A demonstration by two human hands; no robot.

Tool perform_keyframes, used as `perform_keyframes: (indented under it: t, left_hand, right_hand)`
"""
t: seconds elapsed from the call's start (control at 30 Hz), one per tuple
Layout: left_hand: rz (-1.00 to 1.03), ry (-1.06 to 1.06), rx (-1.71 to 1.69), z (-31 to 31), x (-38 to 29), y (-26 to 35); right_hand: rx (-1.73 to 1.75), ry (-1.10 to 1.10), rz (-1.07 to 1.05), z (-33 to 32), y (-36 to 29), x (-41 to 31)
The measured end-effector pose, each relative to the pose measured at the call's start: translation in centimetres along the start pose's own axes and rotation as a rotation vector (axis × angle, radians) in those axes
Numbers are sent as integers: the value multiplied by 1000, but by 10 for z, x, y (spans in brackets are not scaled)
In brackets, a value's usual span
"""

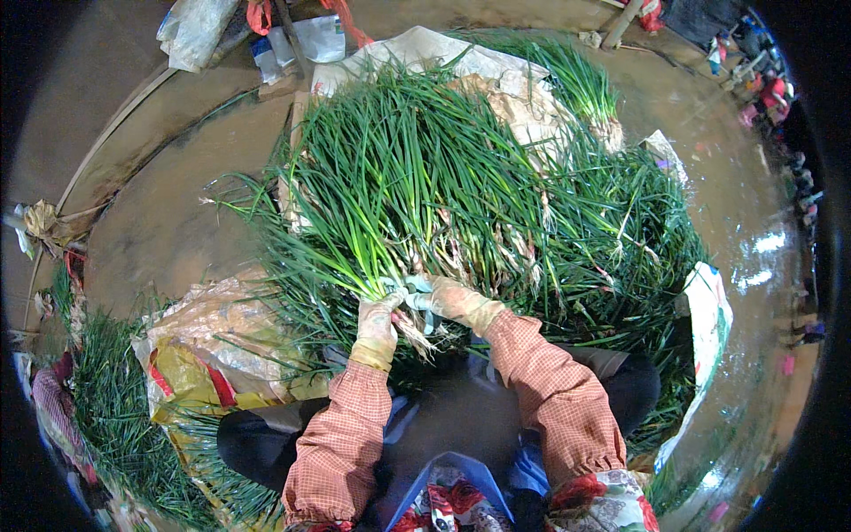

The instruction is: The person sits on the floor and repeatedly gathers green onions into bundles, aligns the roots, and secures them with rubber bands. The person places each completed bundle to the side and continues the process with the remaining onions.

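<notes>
My gloved left hand (380, 318) grips a bunch of green onions (362, 269) just above its pale roots, which hang down to the right of the fingers. The leaves of that bunch fan up and to the left. Beside it, my gloved right hand (452, 300) reaches in from the right, its fingers at the bunch's lower stems. A light-coloured strip shows by those fingers; I cannot tell if it is a tie or part of the glove. Beyond both hands lies a large heap of green onions (412, 153), roots towards me.
Woven sacking (425, 50) and brown plastic (532, 120) lie under the heap. A separate onion bundle (598, 100) rests at the far right. A yellow and clear plastic sack (219, 346) and more greens (120, 399) are at the left. Wet ground (744, 219) spreads rightward.
</notes>
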State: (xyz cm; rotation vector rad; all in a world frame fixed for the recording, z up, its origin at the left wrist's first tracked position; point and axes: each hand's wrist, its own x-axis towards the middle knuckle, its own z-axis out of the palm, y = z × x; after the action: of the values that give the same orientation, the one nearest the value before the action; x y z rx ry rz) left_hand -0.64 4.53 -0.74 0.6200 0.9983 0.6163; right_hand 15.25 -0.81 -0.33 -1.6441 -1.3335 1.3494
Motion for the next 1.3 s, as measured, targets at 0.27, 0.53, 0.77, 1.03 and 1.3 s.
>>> perform_keyframes:
  t: [0.27, 0.53, 0.77, 1.03, 1.3]
  left_hand:
    - [6, -87, -95, -11, -22, 8]
    - [-30, -34, 169, -13, -37, -18]
    - [42, -12, -184, -6, -26, 9]
    - [-54, -183, -295, 23, 2, 16]
    - [-115, 112, -234, -41, 54, 10]
  right_hand:
    - [-1076, 299, -31, 6, -37, 6]
    - [-404, 172, 205, 28, -41, 11]
    - [779, 332, 143, 14, -50, -13]
    - [-517, 642, 369, 17, 40, 28]
    - [971, 328, 25, -84, 14, -31]
